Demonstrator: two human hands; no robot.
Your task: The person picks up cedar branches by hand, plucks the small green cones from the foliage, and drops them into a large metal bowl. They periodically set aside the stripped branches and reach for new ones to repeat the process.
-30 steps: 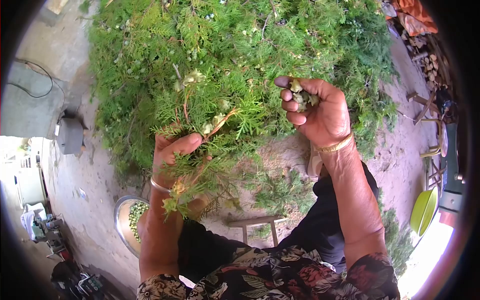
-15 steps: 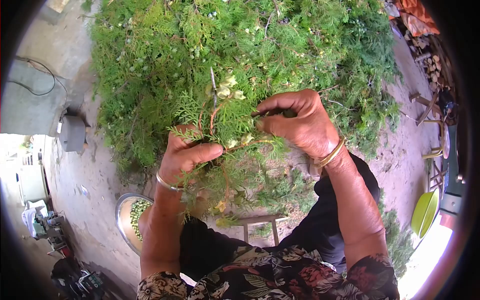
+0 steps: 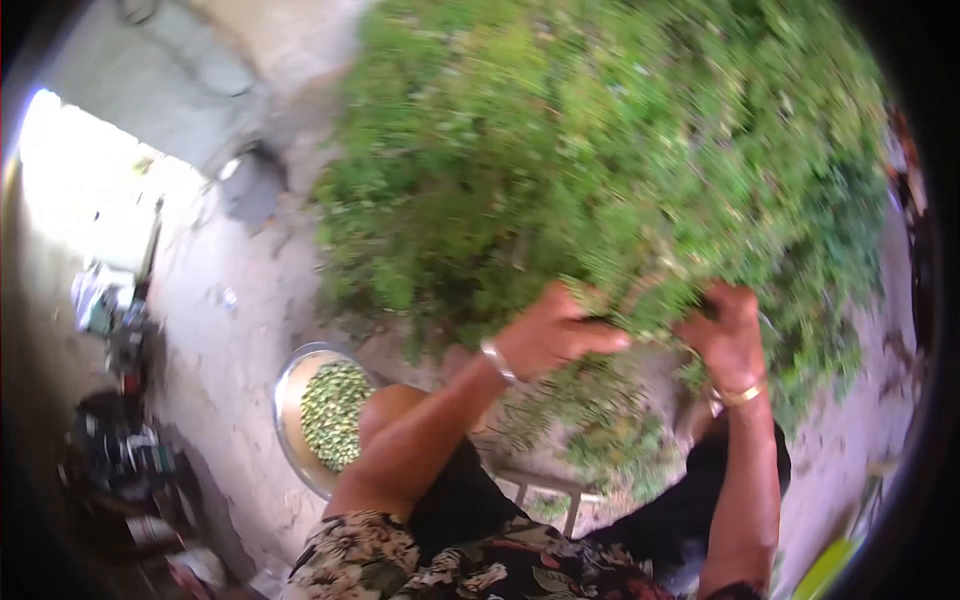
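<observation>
My left hand (image 3: 562, 335), with a silver bangle at the wrist, is closed round a green leafy sprig (image 3: 645, 300), its thumb pointing right. Just to the right, my right hand (image 3: 725, 335), wearing a gold bangle, has its fingers bent together at the sprig's right side; motion blur hides what, if anything, they hold. Beyond both hands spreads a large heap of green branches (image 3: 560, 150). At the lower left, a metal basin (image 3: 290, 425) holds many small green cones (image 3: 335, 415), beside my knee.
A grey pot (image 3: 250, 187) stands on the concrete floor (image 3: 205, 345) at the left. Dark machinery (image 3: 125, 440) is at the lower left. A wooden frame (image 3: 545, 482) lies between my legs. The rim of a lime-green tub (image 3: 830, 570) shows at the lower right.
The view has turned toward the left, so the heap and both hands appear farther right. More of the basin shows. My right hand now sits lower relative to my left hand.
</observation>
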